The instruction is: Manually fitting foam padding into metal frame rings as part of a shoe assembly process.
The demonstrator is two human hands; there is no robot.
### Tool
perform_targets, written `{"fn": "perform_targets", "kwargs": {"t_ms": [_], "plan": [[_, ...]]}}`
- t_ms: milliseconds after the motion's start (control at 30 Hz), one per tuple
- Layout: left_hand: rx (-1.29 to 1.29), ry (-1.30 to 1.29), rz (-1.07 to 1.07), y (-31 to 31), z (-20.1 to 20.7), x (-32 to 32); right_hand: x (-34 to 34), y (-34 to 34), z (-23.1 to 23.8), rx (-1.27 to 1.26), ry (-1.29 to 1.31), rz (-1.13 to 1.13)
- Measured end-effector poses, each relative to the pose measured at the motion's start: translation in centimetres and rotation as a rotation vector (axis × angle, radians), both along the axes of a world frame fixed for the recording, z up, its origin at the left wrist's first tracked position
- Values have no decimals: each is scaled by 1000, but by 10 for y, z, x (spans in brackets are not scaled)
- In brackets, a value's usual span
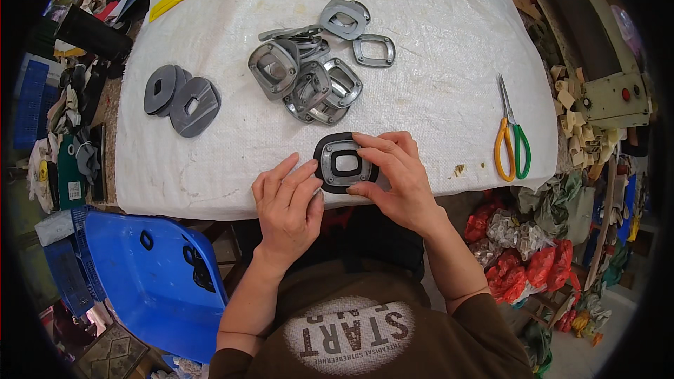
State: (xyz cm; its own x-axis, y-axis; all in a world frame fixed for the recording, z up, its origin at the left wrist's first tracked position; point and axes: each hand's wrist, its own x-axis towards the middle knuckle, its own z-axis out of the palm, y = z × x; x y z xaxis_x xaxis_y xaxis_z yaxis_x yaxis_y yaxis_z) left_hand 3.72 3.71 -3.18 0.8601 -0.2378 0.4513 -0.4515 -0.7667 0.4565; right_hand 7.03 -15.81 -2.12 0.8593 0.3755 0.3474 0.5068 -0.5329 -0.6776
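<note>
At the table's near edge lies a rounded grey metal frame [343, 146] on a slightly larger black pad [335, 138]. A black ring lines its central opening. My right hand [394, 177] curls around the right side, fingers on the upper edge and thumb on the lower. From the left, my left hand [284, 203] rests its stretched fingertips against the pad's edge, fingers apart. Farther off is a loose pile of similar grey frames [309, 91]. Several dark grey pads [194, 123] with small central holes lie stacked to the left.
White woven sheeting [435, 63] covers the table. Scissors [511, 140] with one yellow and one green handle lie at right. A yellow strip [168, 3] is at the far left. Below the left edge, a blue tub [133, 274] holds black rings. Red bags [526, 267] sit at lower right.
</note>
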Motion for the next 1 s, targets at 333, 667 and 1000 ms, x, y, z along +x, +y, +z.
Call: {"fn": "perform_targets", "kwargs": {"t_ms": [333, 667, 1000], "plan": [[1, 0, 3, 0, 0, 0, 1, 0, -1, -36, -17, 3], [-8, 3, 1, 0, -1, 0, 1, 0, 1, -44, -10, 0], [-14, 2, 7, 0, -1, 0, 1, 0, 1, -75, 4, 3]]}}
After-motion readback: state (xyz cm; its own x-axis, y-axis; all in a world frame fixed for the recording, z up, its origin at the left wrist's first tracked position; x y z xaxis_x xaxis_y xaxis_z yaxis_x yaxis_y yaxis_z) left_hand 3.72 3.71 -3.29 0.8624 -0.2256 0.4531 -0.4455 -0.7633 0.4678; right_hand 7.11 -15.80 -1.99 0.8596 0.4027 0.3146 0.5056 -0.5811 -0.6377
